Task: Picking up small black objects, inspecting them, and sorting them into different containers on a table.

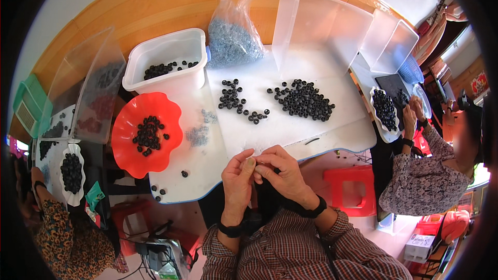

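Note:
My left hand (237, 180) and my right hand (287, 175) meet at the table's near edge, both with fingertips pinched together. Whatever sits between them is too small to make out. Beyond them, on a white sheet (246, 140), lies a big pile of black round parts (307, 101) with holes. A smaller loose group of the same parts (231, 99) is to its left. Small clear bluish pieces (198, 135) are scattered further left. A red scalloped bowl (123, 142) holds more black parts, and a few loose ones (184, 173) rest near the front edge.
At the back stand a white tub (194, 79) with black parts and a plastic bag (234, 44) of bluish pieces. Translucent bins (327, 31) stand back right. A red stool (351, 189) is below right. Co-workers sit at both sides, each beside a white dish (384, 109) of black parts on the right, likewise left.

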Motion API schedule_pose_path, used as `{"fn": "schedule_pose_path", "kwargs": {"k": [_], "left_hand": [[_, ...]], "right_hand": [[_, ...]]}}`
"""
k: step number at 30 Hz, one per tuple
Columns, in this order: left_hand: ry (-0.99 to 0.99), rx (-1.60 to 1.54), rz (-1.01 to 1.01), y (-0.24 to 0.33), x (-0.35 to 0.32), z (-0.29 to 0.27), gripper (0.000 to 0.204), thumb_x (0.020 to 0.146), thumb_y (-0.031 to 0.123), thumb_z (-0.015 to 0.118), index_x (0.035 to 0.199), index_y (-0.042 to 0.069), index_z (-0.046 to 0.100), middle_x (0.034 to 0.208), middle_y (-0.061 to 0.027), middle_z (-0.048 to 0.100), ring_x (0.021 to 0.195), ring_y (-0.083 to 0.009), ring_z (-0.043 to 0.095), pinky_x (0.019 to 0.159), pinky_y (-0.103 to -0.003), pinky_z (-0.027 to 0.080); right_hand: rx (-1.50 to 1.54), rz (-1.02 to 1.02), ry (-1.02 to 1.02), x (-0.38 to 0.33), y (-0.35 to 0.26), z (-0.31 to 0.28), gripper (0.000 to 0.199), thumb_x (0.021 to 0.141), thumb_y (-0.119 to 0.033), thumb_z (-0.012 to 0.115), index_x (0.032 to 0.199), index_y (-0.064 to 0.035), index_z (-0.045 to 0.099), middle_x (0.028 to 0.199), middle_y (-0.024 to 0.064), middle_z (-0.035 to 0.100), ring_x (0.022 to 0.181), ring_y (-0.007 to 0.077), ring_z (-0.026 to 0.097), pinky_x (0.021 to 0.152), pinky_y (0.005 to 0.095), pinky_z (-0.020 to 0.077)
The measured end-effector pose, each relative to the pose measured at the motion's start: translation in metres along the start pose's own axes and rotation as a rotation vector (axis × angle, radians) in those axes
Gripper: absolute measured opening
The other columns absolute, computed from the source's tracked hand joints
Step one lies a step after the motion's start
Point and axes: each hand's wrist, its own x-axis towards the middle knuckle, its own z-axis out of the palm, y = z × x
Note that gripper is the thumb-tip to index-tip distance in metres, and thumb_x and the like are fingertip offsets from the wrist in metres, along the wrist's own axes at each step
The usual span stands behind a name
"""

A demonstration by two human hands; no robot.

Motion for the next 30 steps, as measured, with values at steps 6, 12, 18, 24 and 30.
{"fn": "schedule_pose_path", "kwargs": {"k": [6,12,18,24,30], "left_hand": [[0.066,0.064,0.070,0.011,-0.001,0.000,0.025,0.098,0.014,0.058,0.114,-0.004,0.061,0.085,-0.0089,0.066,0.063,-0.0102,0.058,0.056,-0.022,0.050],[0.328,0.060,0.312,0.054,0.007,-0.009,0.027,0.100,0.021,0.055,0.107,-0.004,0.063,0.081,-0.0085,0.065,0.059,-0.0094,0.056,0.053,-0.023,0.049],[0.631,0.080,0.576,0.106,0.014,-0.026,0.031,0.098,0.030,0.059,0.100,-0.001,0.063,0.079,-0.0077,0.065,0.057,-0.0106,0.058,0.049,-0.025,0.050],[0.607,0.053,0.590,0.116,0.014,-0.037,0.035,0.100,0.028,0.055,0.110,-0.005,0.056,0.097,-0.0171,0.066,0.074,-0.0178,0.066,0.069,-0.029,0.058],[0.585,0.035,0.612,0.106,0.010,-0.029,0.032,0.100,0.025,0.055,0.111,-0.004,0.058,0.096,-0.0145,0.067,0.073,-0.0163,0.066,0.065,-0.028,0.057]], "right_hand": [[0.022,0.030,0.025,0.006,-0.001,0.002,0.019,0.085,-0.002,0.069,0.104,-0.0030,0.069,0.099,0.0078,0.060,0.073,0.0132,0.061,0.064,0.0246,0.0506],[-0.137,0.019,0.061,0.015,0.008,-0.007,0.015,0.084,0.001,0.068,0.098,-0.0024,0.070,0.092,0.0069,0.062,0.070,0.0117,0.060,0.061,0.0238,0.0487],[-0.125,0.004,0.064,0.024,0.012,-0.007,0.012,0.084,0.001,0.067,0.096,-0.0015,0.070,0.090,0.0070,0.061,0.067,0.0119,0.058,0.059,0.0240,0.0471],[-0.207,0.003,0.088,0.039,0.021,-0.017,0.011,0.085,0.000,0.066,0.095,-0.0004,0.069,0.089,0.0079,0.062,0.068,0.0129,0.058,0.060,0.0247,0.0470],[-0.381,-0.075,0.194,0.062,0.047,-0.026,0.010,0.083,0.000,0.066,0.093,0.0002,0.069,0.086,0.0098,0.061,0.064,0.0166,0.058,0.057,0.0274,0.0463]]}}
